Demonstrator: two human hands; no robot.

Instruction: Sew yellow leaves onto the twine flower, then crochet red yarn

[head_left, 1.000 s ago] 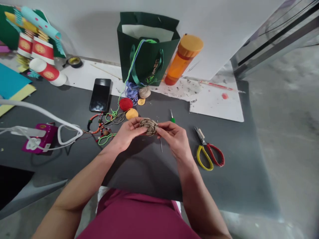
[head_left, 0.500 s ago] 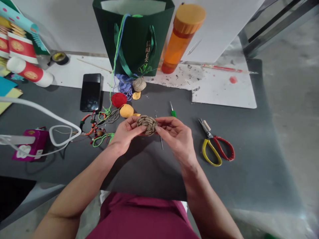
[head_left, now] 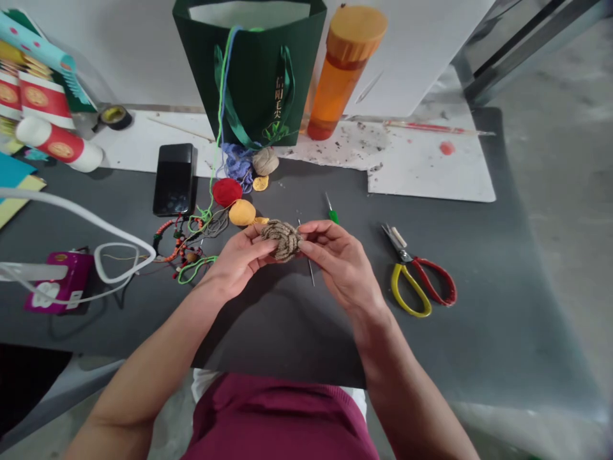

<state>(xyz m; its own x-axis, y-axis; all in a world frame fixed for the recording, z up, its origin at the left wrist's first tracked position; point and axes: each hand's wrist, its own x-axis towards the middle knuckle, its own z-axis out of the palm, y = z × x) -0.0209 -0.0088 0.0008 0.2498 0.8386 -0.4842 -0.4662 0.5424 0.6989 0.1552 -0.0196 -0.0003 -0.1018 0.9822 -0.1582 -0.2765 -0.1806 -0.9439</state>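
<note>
Between my two hands is a brown crocheted flower (head_left: pixel 283 241) with layered, ruffled edges. My left hand (head_left: pixel 242 259) grips its left side, the thumb lying on its face. With thumb and fingertips my right hand (head_left: pixel 338 259) pinches the right edge. A thin metal needle or hook (head_left: pixel 310 267) lies on the dark table under the flower, partly covered by my hands. Just beyond my right hand rests a green-handled crochet hook (head_left: pixel 332 209). To the right are scissors (head_left: pixel 410 268) with one yellow and one red handle.
Yarn balls in red (head_left: pixel 227 192), yellow (head_left: pixel 242 212) and beige (head_left: pixel 265 161) sit behind my left hand, beside a beaded bracelet (head_left: pixel 178 246). A black phone-like device (head_left: pixel 174 179), a green paper bag (head_left: pixel 249 76) and an orange bottle (head_left: pixel 345 73) stand farther back. A white cable (head_left: pixel 90 220) arches at left.
The flower has tilted slightly between my fingers, showing more of its ruffled layers. Both hands keep their hold. The whole view has shifted a little.
</note>
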